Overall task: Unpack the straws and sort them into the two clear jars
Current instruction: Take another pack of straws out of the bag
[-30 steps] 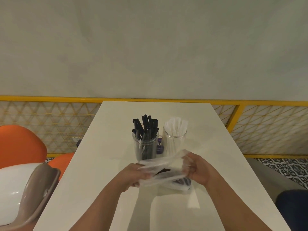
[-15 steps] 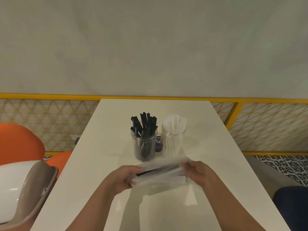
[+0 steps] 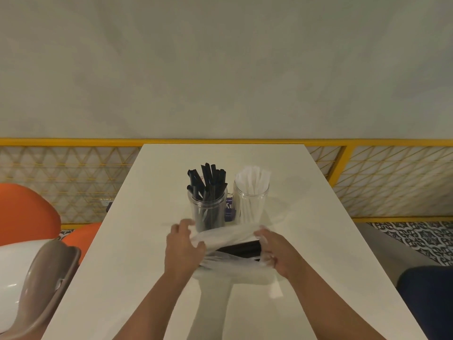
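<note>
Low in the middle of the frame, a crinkled clear plastic bag [image 3: 228, 235] is held stretched over the long white table [image 3: 137, 241]. Its left end is pinched by the left hand [image 3: 183, 249], and its right end is gripped in the curled fingers of the right hand [image 3: 278, 255]. A bundle of black straws [image 3: 241, 249] is seen inside it. Just behind, a clear round jar of black straws [image 3: 208, 212] and a clear round jar of white straws [image 3: 250, 207] are stood side by side.

Hands inspected: left hand [image 3: 183, 249], right hand [image 3: 278, 255], both bare. Both forearms [image 3: 157, 303] bare to lower frame edge. At lower right, dark navy fabric patch [image 3: 427, 303]: whether worn garment, cannot tell.
</note>
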`<control>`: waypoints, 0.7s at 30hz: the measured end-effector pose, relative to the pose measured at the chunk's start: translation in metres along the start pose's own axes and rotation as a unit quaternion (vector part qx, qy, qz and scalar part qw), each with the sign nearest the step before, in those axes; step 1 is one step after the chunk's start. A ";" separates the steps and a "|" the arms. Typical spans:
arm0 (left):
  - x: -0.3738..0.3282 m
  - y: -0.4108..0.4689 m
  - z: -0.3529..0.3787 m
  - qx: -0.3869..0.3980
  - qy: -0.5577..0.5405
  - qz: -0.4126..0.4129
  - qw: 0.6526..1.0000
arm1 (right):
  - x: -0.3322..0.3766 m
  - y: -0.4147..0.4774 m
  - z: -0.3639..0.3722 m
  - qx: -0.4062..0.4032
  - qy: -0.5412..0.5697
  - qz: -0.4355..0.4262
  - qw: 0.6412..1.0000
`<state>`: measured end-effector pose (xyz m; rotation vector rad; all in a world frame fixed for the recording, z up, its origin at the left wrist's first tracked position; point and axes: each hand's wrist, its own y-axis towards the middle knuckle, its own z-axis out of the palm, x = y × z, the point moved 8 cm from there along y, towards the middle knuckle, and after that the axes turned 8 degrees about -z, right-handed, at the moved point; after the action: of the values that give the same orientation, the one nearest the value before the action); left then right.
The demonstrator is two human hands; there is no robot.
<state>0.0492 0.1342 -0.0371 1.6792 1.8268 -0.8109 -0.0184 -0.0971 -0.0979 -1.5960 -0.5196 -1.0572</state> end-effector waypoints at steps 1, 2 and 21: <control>-0.021 -0.009 -0.005 -0.043 0.001 0.092 0.995 | 0.002 0.000 0.001 -0.001 -0.022 -0.004 1.000; -0.043 -0.021 -0.006 -0.062 -0.017 0.185 0.981 | 0.005 0.000 0.002 -0.001 -0.034 -0.014 0.999; -0.039 -0.032 0.113 0.246 0.317 0.192 0.896 | 0.012 -0.003 0.001 0.049 -0.111 -0.132 0.984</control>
<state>0.0188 0.0239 -0.0830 2.7888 1.6337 -0.6188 -0.0144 -0.0975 -0.0858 -1.5949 -0.9416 -1.0355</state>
